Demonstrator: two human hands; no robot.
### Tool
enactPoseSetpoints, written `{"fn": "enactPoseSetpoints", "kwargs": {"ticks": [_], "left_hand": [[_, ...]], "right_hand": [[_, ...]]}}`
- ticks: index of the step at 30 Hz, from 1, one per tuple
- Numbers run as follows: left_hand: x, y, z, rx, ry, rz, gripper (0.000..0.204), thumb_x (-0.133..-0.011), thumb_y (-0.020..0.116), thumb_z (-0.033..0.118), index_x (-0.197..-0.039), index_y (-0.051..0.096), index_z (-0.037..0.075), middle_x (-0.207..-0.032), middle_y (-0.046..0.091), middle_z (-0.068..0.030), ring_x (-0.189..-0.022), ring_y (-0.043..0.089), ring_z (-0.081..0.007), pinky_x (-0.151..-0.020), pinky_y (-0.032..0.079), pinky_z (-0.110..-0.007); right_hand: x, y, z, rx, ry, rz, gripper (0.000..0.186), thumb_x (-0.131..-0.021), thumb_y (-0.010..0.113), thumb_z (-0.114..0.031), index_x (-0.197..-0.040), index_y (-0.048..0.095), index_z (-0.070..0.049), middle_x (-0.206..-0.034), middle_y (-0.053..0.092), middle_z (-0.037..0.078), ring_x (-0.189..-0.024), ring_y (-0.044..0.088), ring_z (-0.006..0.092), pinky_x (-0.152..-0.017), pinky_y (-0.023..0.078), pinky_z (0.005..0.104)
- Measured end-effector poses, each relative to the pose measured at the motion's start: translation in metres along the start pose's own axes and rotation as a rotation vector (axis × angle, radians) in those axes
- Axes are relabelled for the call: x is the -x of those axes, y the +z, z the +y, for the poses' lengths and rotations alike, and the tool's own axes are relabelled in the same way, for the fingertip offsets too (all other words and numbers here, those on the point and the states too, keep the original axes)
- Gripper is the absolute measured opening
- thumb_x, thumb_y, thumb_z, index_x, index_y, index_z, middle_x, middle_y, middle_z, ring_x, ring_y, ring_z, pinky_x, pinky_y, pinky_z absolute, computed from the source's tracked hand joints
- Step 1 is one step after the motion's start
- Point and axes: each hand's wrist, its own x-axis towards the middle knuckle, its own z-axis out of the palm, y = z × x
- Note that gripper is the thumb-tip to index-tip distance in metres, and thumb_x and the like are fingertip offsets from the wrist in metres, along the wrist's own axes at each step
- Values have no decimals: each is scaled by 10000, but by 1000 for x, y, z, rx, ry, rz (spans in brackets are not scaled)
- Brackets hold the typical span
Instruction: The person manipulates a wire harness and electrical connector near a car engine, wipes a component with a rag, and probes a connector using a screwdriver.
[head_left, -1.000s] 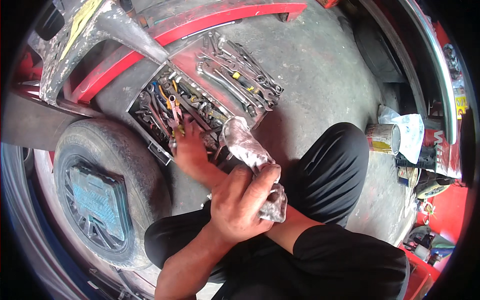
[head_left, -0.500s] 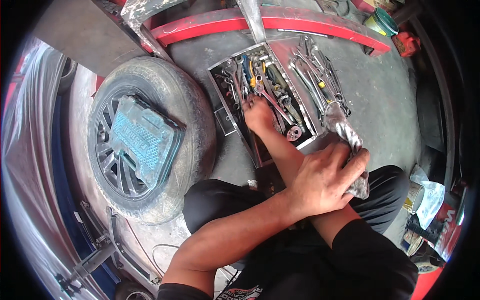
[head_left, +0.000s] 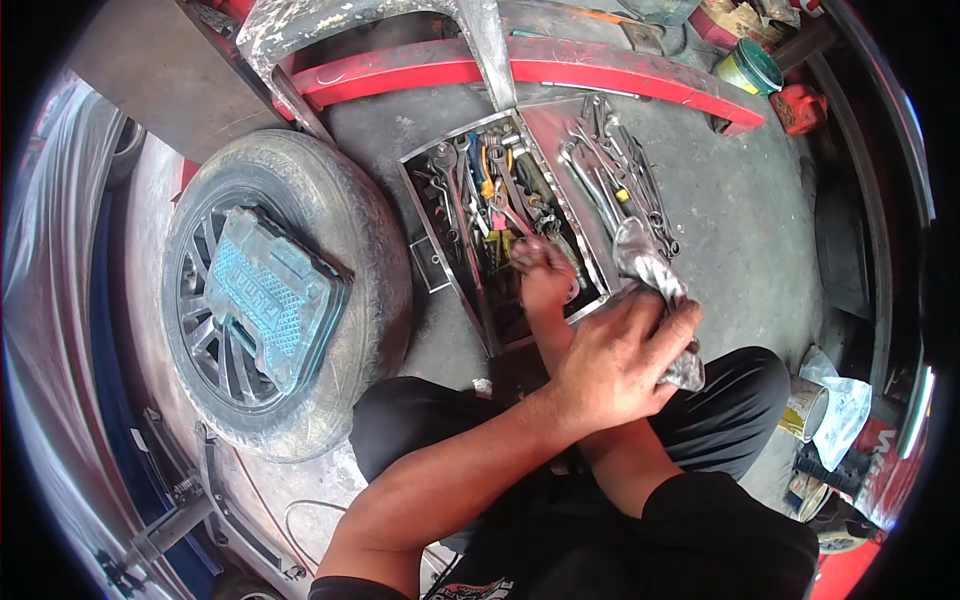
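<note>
While the rag (head_left: 652,268) is clutched by the left hand (head_left: 615,355) right of mid-frame, the right hand (head_left: 545,272) (fingers blurred, grip can't be told) could get nicked by wrenches (head_left: 454,190) jumbled in the upper-centre toolbox (head_left: 563,208).

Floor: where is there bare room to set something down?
The widest bare patch of floor lies right of the wrenches, between the red beam and the right knee. A narrower strip, partly blocked, shows between the tire and the toolbox. Crowded: the toolbox itself, packed with tools around the right hand.
</note>
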Motion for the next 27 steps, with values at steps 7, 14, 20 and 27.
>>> {"fn": "enactPoseSetpoints", "kwargs": {"ticks": [7, 14, 20, 27], "left_hand": [[-1, 9, -7, -26, -67, -85, 564, -653, 780, 156, -1179, 603, 57, -940, 579, -119, -806, 629, -292, -634, 542, -387], [-23, 18, 8, 48, -243, -140, 429, -758, 746, 185, -1128, 608, 15, -986, 614, -153, -865, 640, -340, -762, 529, -404], [-4, 45, 37, -25, -599, -94, 486, -808, 682, 140, -1260, 548, 21, -1015, 630, -152, -868, 626, -360, -780, 525, -394], [44, 35, 186, 16, -555, -634, 817, -699, 750, 174, -1381, 362, -55, -1222, 523, -261, -1138, 504, -431, -1021, 410, -481]], "right_hand": [[-46, -30, -94, -144, -133, 180, 181, -987, 592, -180, -1051, 641, -17, -799, 668, 67, -689, 629, 146, -629, 527, 280], [-35, -24, -186, -217, 96, 266, 212, -1005, 558, -191, -1101, 628, -16, -842, 675, 81, -759, 666, 188, -686, 564, 330], [58, -80, -251, 431, 460, 213, 323, -1017, 539, -281, -1120, 679, -9, -1099, 678, 83, -1031, 601, 130, -892, 473, 286], [194, -88, -366, 313, 801, 358, 276, -1024, 519, -250, -1107, 649, -21, -1000, 659, 46, -921, 590, 139, -848, 487, 298]]}}
